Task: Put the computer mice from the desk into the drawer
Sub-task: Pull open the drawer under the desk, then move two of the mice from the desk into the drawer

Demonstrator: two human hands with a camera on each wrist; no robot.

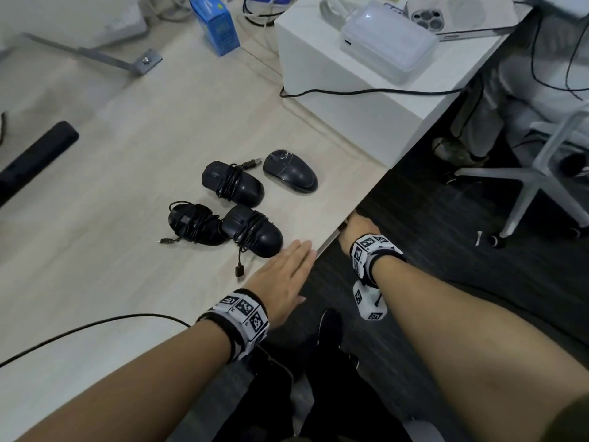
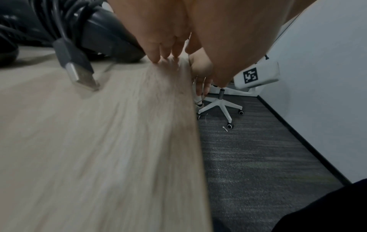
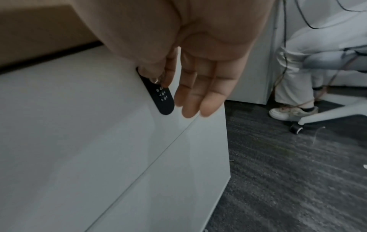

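Several black computer mice lie near the desk's (image 1: 127,266) right edge, three wound in their own cables: one (image 1: 255,231) closest to my left hand, one (image 1: 194,223) beside it, one (image 1: 232,183) behind. A bare mouse (image 1: 290,170) lies farthest back. My left hand (image 1: 299,253) rests flat on the desk edge with straight fingers (image 2: 164,53), just right of the nearest mouse (image 2: 111,39). Under the desk edge, my right hand (image 1: 353,228) reaches the white drawer front (image 3: 79,125). Its thumb and forefinger (image 3: 164,78) pinch the top of the black combination lock (image 3: 163,100); the other fingers are straight.
A white box (image 1: 350,100) carrying a translucent case stands at the desk's back right, with a blue carton (image 1: 216,27) behind and a black bar (image 1: 35,157) at left. A loose USB plug (image 2: 79,73) lies by my left hand. A seated person's legs (image 3: 298,75) and a white chair base (image 1: 535,180) occupy the carpet at right.
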